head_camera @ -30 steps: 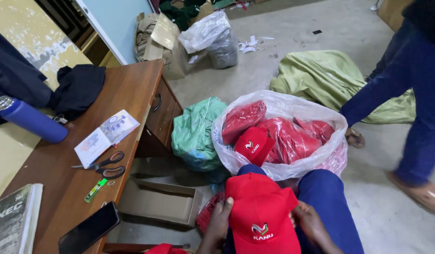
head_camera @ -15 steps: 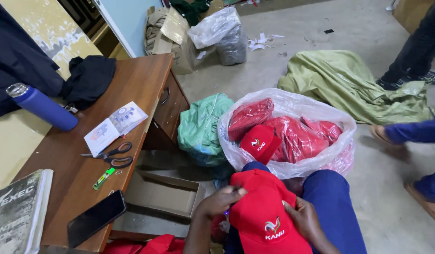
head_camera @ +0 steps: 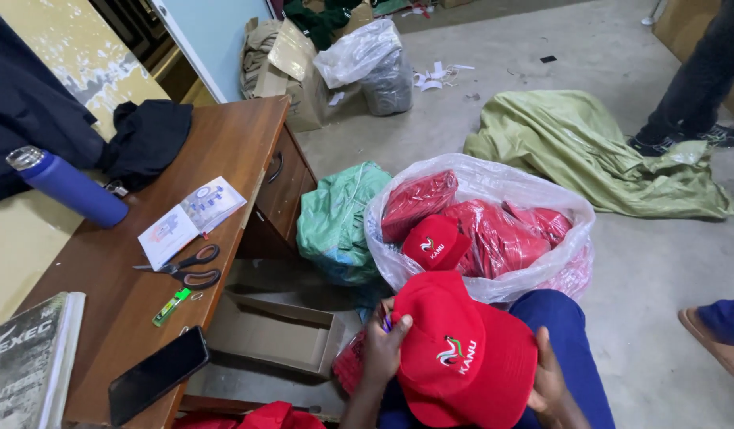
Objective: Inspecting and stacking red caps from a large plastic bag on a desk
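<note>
Floor: bare grey concrete floor [head_camera: 645,262] fills the frame, littered with paper scraps, with a rumpled olive green sheet [head_camera: 589,151] spread across its far side.
Bench: brown wooden bench [head_camera: 224,151] runs along the wearer's left, its drawer shut.
Bag: clear plastic sack [head_camera: 494,179] stands just beyond the wearer's blue-clad knee, stuffed with wrapped red caps; a green bundle [head_camera: 339,218] leans against its left side.
Bystanders: legs and shoes of other people show at the right edge, well apart from the work.
Box: shallow open cardboard box [head_camera: 275,334] sits on the floor beside the bench.
Cap in hand: one red cap [head_camera: 462,353] with a white crest lies in the lap, crown up, its long axis slanting from upper left to lower right between the two hands.
Left hand: left hand [head_camera: 383,349] has its grip closed on the cap's left edge, fingers curled over it beside something small and purple.
Right hand: right hand [head_camera: 549,381] holds the cap's right side, fingers closed on its edge; both hands are equally near.
Bench items: blue bottle [head_camera: 69,187], dark garment [head_camera: 144,139], leaflet [head_camera: 190,218], scissors [head_camera: 188,268], black phone [head_camera: 156,375], small green lighter [head_camera: 172,306].
</note>
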